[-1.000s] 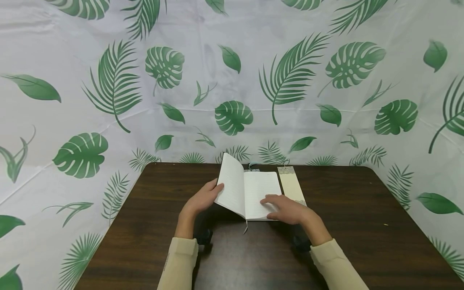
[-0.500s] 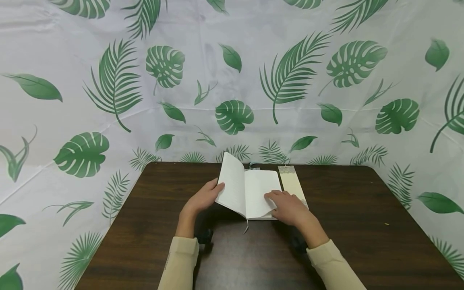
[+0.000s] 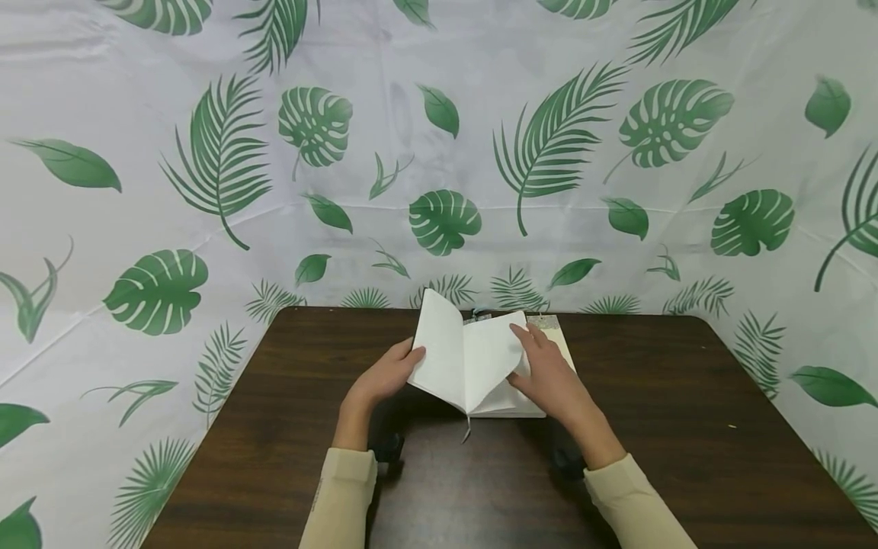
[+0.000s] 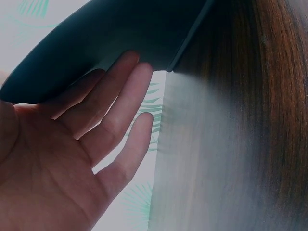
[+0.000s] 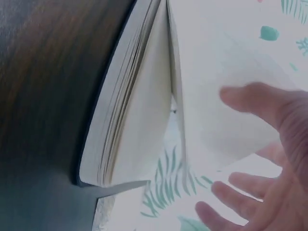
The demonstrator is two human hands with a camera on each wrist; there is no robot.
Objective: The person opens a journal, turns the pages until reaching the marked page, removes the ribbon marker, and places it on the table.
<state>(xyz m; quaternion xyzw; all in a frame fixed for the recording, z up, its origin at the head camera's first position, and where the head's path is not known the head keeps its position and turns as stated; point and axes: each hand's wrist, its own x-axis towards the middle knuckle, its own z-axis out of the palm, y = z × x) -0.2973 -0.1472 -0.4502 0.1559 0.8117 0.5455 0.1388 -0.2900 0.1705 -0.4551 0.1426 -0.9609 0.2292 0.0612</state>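
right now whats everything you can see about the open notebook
The notebook lies open near the far middle of the dark wooden table. Its pages look white or cream and faintly lined; the cover looks dark from underneath. The left half is tilted up, propped from behind by the left hand, whose straight fingers press the cover. The right hand lifts one page from the right half, which curves upward. A thin ribbon marker hangs out at the near end of the spine. A pale bookmark lies along its right side.

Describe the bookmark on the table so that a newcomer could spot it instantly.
On the dark brown wooden table, look right of the open white-paged notebook. There lies the long cream paper bookmark, partly hidden behind the right hand; it alone is a flat narrow strip.
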